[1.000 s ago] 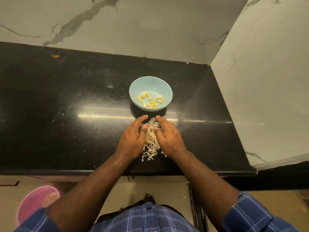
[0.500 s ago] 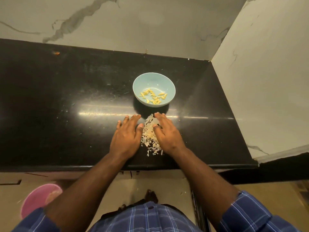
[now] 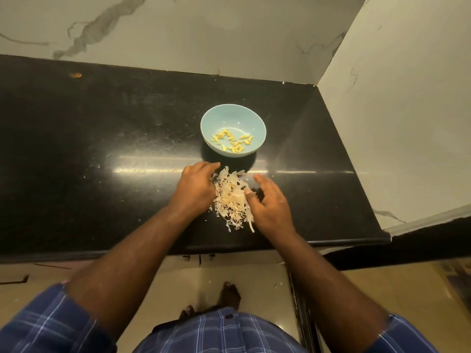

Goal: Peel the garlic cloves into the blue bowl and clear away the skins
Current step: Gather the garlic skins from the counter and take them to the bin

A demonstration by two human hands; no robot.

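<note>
We see both hands laid on a glossy black stone countertop (image 3: 102, 138), one on each side of a loose heap of pale, papery garlic skins (image 3: 232, 200). The left hand (image 3: 197, 187) lies against the heap's left edge with its fingers stretched forward and resting flat, relaxed and grasping nothing. The right hand (image 3: 270, 203) sits at the heap's right edge, its fingers straight and slightly spread, its thumb lying on the skins; it too is released and clasps nothing. The heap runs from just past the fingertips back to a spot level with the wrists, where a few thin strips trail toward the counter's front edge. Just beyond the fingertips of both hands, a little nearer the left hand's reach than the right's, stands the round pale blue bowl (image 3: 233, 115), apart from the skins and from either hand. Inside it, gathered toward the side closest to the hands, lie the small yellowish peeled garlic cloves (image 3: 233, 143). Small white flecks dot the countertop to the left of the left hand. Behind the bowl, far beyond the hands, rises a grey-veined white marble wall (image 3: 204, 34), which turns a corner off to the right of the right hand. Below the wrists we see rolled blue plaid sleeves (image 3: 48, 324) and, beneath the counter's edge, a bare foot (image 3: 229, 294) on a beige floor.
</note>
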